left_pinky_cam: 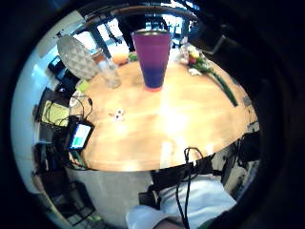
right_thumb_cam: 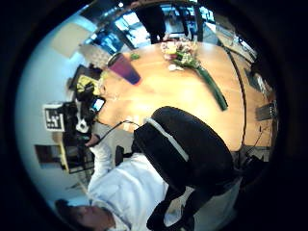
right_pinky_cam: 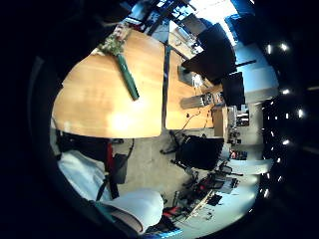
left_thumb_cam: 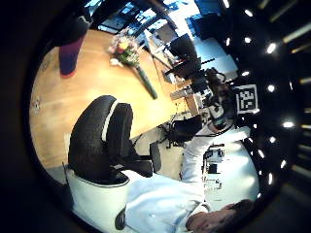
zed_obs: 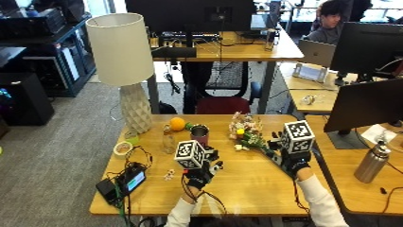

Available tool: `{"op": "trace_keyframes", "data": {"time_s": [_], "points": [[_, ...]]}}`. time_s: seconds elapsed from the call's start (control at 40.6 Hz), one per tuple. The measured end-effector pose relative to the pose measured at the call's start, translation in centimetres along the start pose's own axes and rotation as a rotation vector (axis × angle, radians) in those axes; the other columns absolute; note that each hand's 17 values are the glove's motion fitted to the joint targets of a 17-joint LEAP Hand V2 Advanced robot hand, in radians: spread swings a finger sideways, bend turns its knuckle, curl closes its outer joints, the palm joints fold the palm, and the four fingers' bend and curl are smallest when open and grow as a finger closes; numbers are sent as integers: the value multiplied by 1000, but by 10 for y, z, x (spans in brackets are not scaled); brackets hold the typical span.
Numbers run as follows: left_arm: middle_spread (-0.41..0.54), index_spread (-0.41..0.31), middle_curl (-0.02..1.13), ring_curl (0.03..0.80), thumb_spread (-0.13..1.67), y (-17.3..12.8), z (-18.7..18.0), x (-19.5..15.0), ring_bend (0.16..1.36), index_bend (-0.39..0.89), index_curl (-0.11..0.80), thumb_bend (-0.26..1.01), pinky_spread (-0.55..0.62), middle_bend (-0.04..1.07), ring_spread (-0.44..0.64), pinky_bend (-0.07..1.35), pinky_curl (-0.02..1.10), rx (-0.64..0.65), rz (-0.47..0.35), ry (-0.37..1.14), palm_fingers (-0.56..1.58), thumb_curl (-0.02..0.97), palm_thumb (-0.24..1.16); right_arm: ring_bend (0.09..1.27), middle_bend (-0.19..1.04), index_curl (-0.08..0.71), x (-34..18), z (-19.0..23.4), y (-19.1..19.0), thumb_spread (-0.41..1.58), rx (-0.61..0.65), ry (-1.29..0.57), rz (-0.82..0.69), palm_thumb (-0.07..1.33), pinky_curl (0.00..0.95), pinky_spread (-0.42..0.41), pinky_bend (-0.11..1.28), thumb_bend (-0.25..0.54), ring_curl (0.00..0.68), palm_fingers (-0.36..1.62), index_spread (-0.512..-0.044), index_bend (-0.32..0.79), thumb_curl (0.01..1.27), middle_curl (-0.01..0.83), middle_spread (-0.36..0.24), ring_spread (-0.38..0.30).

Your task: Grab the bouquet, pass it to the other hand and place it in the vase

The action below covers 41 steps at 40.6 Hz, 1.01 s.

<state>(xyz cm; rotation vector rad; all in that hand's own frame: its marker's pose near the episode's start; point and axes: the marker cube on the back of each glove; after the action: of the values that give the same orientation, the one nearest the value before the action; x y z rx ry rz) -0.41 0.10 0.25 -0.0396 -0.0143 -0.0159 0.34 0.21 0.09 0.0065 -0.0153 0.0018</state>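
The bouquet (zed_obs: pixel 247 134) lies on the wooden table (zed_obs: pixel 245 189), pale flowers toward the far edge and its green-wrapped stem (zed_obs: pixel 275 157) pointing toward the person. The vase (zed_obs: pixel 199 134), a dark purple tumbler, stands upright just left of the flowers. My right hand (zed_obs: pixel 291 160) hovers over the stem end with fingers spread and holds nothing. My left hand (zed_obs: pixel 203 174) hovers above the table in front of the vase, fingers straight and empty. Both palm cameras see the bouquet (right_thumb_cam: pixel 185 57) (left_thumb_cam: pixel 127 51) and the vase (left_pinky_cam: pixel 152 57) from some height.
A white lamp (zed_obs: pixel 126 61) stands at the table's back left. An orange (zed_obs: pixel 177 124) and a glass bottle (zed_obs: pixel 167 140) sit beside the vase. A tape roll (zed_obs: pixel 123 148) and a cabled device (zed_obs: pixel 126 183) lie at the left edge. Monitors stand on the desk to the right.
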Motion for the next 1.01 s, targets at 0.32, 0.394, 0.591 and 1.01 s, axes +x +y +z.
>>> {"op": "trace_keyframes", "data": {"time_s": [0.32, 0.394, 0.591, 1.01], "points": [[71, -80, 155, 192, 997, -11, -12, 1, 434, 314, 231, 145, 291, 148, 231, 333, 191, -41, -29, -77, 508, 123, 298, 440, 264, 93, -11, -11, 4, 954, -12, -40, -2, 260, 246, 238, 559, 103, 193, 368, -367, 106, 97, 188, -97, 85], [75, -82, 166, 201, 1055, -21, -13, 2, 437, 309, 254, 133, 303, 149, 243, 328, 205, -61, -41, -123, 501, 138, 303, 454, 266, 104, -13, -2, -9, 1012, -61, -55, -25, 265, 256, 247, 556, 90, 208, 367, -379, 110, 109, 209, -93, 88], [91, -68, 192, 220, 1144, -39, -10, 8, 444, 239, 290, 87, 337, 148, 286, 342, 242, -113, -52, -218, 434, 168, 294, 516, 388, 67, -15, 17, -48, 1052, -171, -100, -19, 243, 291, 278, 611, 23, 245, 399, -370, -18, 142, 284, -32, 132], [121, -46, 215, 247, 1194, -42, -5, 21, 469, 184, 347, 2, 366, 147, 328, 355, 289, -124, -17, -187, 385, 220, 297, 668, 389, 20, 43, 50, -113, 1042, -282, -119, 260, 329, 367, 295, 824, -16, 317, 416, -252, 8, 226, 337, 42, 161]]}}
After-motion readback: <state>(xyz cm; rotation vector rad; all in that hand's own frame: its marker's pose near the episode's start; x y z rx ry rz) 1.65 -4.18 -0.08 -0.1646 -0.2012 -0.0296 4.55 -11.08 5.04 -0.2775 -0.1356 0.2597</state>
